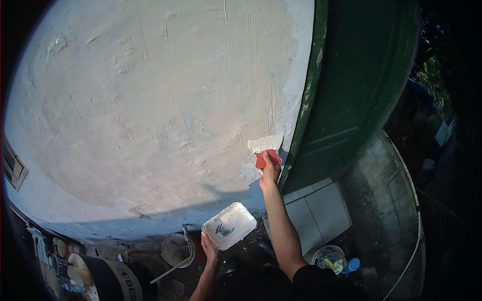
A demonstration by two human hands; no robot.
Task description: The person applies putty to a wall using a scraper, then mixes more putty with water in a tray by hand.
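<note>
My right hand grips a red putty knife whose wide edge is coated with white putty. Its blade lies against the wall, close to the green door frame. In my left hand is a white rectangular tray, held by its lower left side and tilted toward me. Putty smears line the inside of the tray, with a dark patch at its bottom. Cream-coloured putty with ridges and streaks covers most of the wall, while bluish-white paint shows along its right and lower margins.
A green door stands right of the wall. Below are a bucket with a hose, a dark drum at lower left and a bin with litter beside a blue cup. Pale tiles form the doorstep.
</note>
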